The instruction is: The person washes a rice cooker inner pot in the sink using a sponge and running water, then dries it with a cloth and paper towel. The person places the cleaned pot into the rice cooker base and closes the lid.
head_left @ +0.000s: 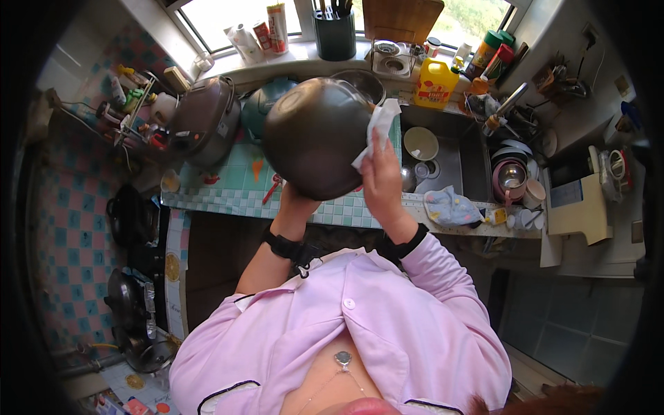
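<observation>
A dark metal wok or bowl-shaped pan (316,140) is tilted above the counter, its rounded outer side and base ring facing up. My left hand (299,199) grips it at the lower edge; most of the fingers are hidden behind the pan. Pressed to its right side is a white paper towel or cloth (383,122). My right hand (384,176) holds that sheet, thumb and fingers over it along the pan's edge.
Behind the pan are a green pot (264,106) and a metal basin (363,83). A rice cooker (202,119) stands left on the tiled counter (233,179). Right of me, the sink (448,161) holds a pale bowl (420,143). A patterned cloth (452,206) lies along its front edge.
</observation>
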